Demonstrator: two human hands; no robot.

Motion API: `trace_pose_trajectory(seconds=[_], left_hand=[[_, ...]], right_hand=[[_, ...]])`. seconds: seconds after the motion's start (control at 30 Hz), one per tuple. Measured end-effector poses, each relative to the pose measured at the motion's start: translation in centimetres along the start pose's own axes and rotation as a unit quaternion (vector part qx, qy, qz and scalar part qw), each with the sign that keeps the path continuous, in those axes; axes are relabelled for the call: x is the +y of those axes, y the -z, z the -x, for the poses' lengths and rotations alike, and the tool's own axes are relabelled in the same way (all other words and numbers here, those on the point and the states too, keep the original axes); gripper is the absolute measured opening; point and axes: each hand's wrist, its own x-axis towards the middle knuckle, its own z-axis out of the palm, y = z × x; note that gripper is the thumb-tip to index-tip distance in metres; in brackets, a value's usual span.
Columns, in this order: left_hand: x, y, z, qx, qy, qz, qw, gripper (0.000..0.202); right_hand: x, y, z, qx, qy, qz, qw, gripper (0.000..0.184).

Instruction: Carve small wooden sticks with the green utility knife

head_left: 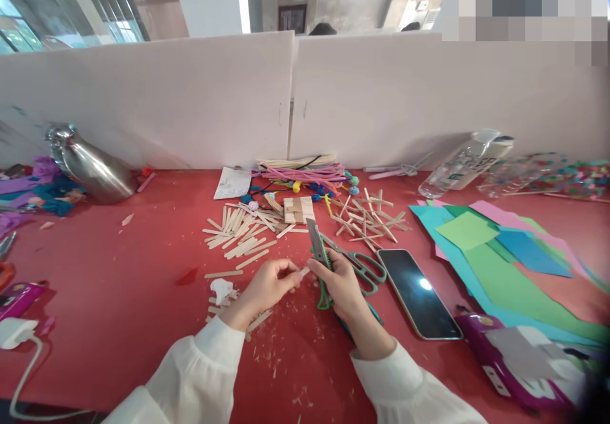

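My left hand (276, 282) is closed, pinching a short piece of wooden craft stick (305, 271) between thumb and forefinger. My right hand (339, 282) is wrapped round a green utility knife (314, 238), its wide grey blade pointing away from me. The right thumb is close to the end of the stick piece; whether it touches is hard to tell. Just beyond the right hand lie grey-handled scissors (370, 273). Loose craft sticks (238, 230) spread out past my left hand, and cut pieces (260, 322) with pale shavings lie below it.
A phone (419, 294) and coloured paper sheets (505, 265) lie to the right. Joined sticks (366, 220), a stick bundle (298, 210) and pink pipe cleaners (305, 173) are further back. A steel jug (95, 166) and a clear bottle (452, 166) stand near the white partition (190, 100).
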Motion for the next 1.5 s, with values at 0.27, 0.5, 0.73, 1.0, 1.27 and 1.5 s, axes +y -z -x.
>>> trace_pose_trajectory(seconds=[0.27,0.5,0.73,1.0,1.27,1.5], left_hand=[[0.0,0.2,0.9,0.0,0.067,0.111,0.991,0.024],[-0.2,0.1,1.0,-0.012,0.054,0.124,0.991,0.029],[-0.3,0.1,1.1,0.014,0.06,0.111,0.992,0.038],[-0.2,0.3,0.9,-0.015,0.047,0.065,0.997,0.032],[-0.6,0.0,1.2,-0.002,0.028,0.076,0.997,0.03],[0.4,-0.2,1.5,0.047,0.04,0.087,0.994,0.038]], right_hand=[[0.1,-0.1,0.2,-0.017,-0.013,-0.008,1.0,0.03],[-0.2,0.1,0.6,-0.031,-0.032,-0.022,0.999,0.032],[-0.2,0.4,0.3,-0.018,-0.017,-0.03,0.999,0.032],[-0.4,0.2,0.7,-0.001,0.005,-0.003,1.0,0.028],[-0.3,-0.1,0.9,0.005,0.008,0.001,1.0,0.031],[-0.6,0.0,1.0,0.013,0.018,-0.002,1.0,0.033]])
